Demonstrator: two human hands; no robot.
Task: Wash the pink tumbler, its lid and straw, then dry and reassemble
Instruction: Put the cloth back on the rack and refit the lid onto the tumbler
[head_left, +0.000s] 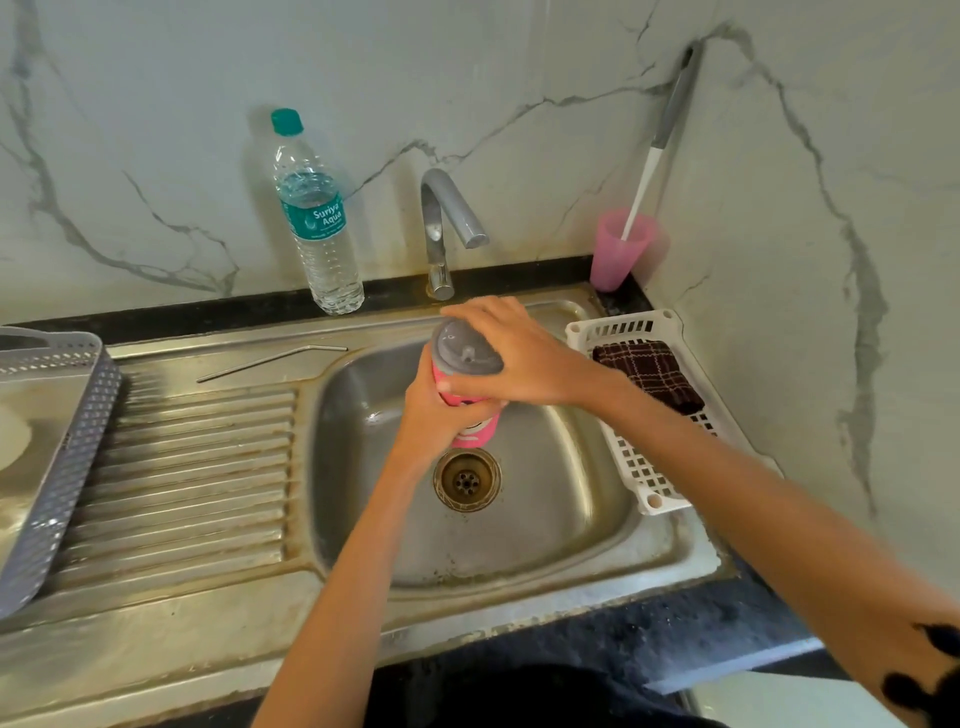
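Observation:
Over the steel sink basin (545, 499) I hold the pink tumbler (475, 434) upright, just above the drain. My left hand (441, 421) wraps around its body from the left. My right hand (519, 353) grips the rim of the grey lid (462, 353), which sits on top of the tumbler; its fingers cover the lid's far and right side. The metal straw (270, 358) lies apart on the draining board, behind the ridges, near the counter's back edge. No water runs from the tap (447, 223).
A water bottle (317, 223) stands behind the sink at the left of the tap. A pink cup (618, 254) with a long brush stands in the back right corner. A white basket (639, 467) with a dark checked cloth (649, 369) sits right of the basin. A grey basket (57, 467) lies on the left.

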